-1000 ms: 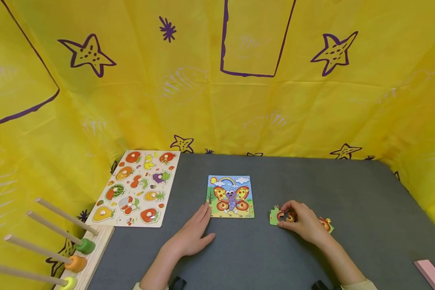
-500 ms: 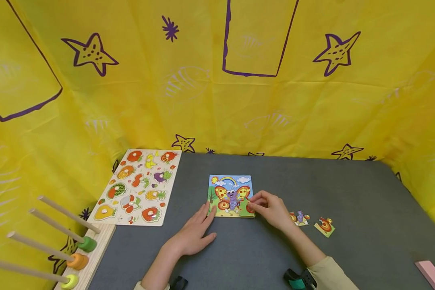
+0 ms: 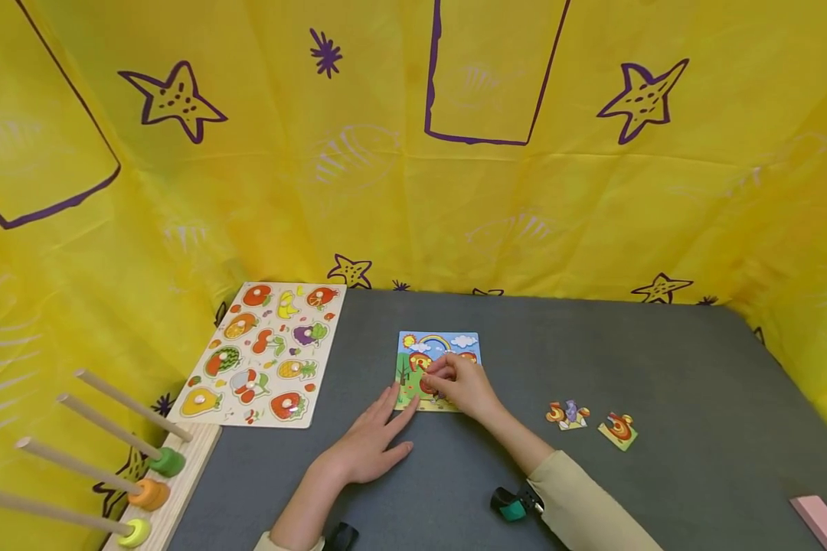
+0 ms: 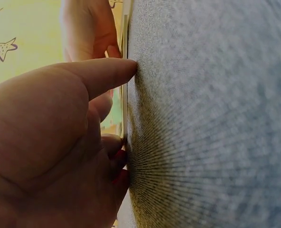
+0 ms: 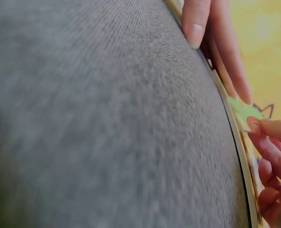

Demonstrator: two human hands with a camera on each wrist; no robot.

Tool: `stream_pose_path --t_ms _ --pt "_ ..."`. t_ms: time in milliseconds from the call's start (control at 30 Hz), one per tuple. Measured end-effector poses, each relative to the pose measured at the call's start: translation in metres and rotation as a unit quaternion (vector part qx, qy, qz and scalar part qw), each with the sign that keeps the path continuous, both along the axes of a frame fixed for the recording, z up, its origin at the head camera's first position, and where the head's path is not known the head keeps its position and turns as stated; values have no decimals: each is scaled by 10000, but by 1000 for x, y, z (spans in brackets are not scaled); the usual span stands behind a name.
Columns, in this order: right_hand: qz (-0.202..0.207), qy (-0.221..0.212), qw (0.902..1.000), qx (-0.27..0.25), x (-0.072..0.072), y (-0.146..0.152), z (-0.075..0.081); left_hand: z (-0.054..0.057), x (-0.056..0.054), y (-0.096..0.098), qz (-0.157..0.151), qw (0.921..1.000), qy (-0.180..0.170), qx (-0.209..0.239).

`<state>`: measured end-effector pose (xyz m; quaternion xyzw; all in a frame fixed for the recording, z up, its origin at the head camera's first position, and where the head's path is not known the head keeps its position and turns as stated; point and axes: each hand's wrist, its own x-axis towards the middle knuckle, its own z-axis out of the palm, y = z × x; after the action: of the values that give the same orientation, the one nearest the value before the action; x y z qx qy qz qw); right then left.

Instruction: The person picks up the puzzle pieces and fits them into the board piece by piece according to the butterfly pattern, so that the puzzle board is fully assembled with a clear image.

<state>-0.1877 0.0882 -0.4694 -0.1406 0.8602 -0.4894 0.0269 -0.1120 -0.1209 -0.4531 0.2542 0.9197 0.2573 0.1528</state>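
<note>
A square butterfly puzzle board [image 3: 463, 342] lies in the middle of the table in the head view. My right hand [image 3: 467, 389] pinches a green-edged puzzle piece [image 3: 416, 379] between thumb and fingers, over the board's lower left part. In the right wrist view the green piece [image 5: 245, 109] shows at the fingertips. My left hand [image 3: 367, 444] rests at the board's lower left corner with its fingers extended, the fingertips touching the edge. Two loose puzzle pieces, one with a purple part [image 3: 570, 413] and one with a red-orange spiral [image 3: 618, 431], lie to the right.
A fruit peg puzzle board [image 3: 325, 350] lies at the left. In front of it stands a wooden base [image 3: 194, 450] with slanted-looking pegs and green, orange and yellow rings. A pink block [image 3: 820, 522] lies near the right front; a yellow curtain [image 3: 386, 207] hangs behind the table.
My right hand has taken the green-edged piece from the right side of the table and carried it leftward across the board. My left hand stays at the board's edge.
</note>
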Motion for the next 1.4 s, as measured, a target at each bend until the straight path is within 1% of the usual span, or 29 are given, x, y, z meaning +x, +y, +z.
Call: stream_pose_path --t_ms 67,233,333,467,600,733,900,1167,1400 --pt "76 120 9999 28 -1 -3 -1 0 0 0 6 10000 -25 -20" --pt "227 627 9974 268 -3 -7 -4 2 -1 1 38 9999 -127 -93" --pt "260 974 9939 448 -3 -8 -6 2 -1 0 60 9997 -206 -84" --pt "283 1400 9868 762 -4 -9 -8 3 -1 0 80 9996 -283 -56" --pt "256 1569 9829 933 -4 -9 -8 4 -1 1 73 9996 -253 -53" --pt "182 1480 9840 979 -5 -9 -8 4 -1 1 53 9999 -146 -55" --pt "110 1211 9867 1079 -5 -10 -6 5 0 2 13 10000 -17 -49" --pt "97 855 9891 1196 -5 -12 0 9 0 3 55 9999 -49 -143" --pt "38 549 9888 1388 -7 -13 4 12 1 4 95 9999 -39 -126"
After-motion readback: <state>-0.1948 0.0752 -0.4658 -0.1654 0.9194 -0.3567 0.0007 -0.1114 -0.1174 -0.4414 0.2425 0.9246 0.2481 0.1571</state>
